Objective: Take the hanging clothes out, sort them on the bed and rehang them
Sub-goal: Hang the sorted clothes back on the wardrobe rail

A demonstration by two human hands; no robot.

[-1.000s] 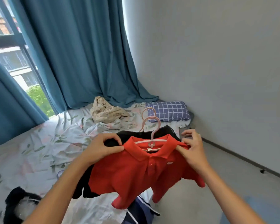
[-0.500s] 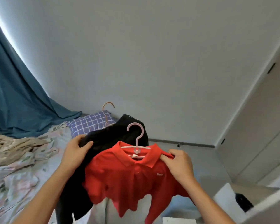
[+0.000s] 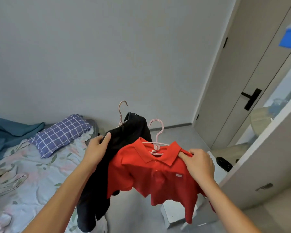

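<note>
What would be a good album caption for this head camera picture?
Left hand holds a black garment, right hand a red polo shirt, both on hangers.

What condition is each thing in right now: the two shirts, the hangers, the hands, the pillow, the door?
red polo shirt: on a pink hanger, held up in the air
black garment: on its own hanger, held up behind the red one
pink hanger: hook free, hooked on nothing
left hand: grips the black garment's shoulder
right hand: pinches the red shirt's shoulder
checked pillow: lying on the bed
door: closed
</note>
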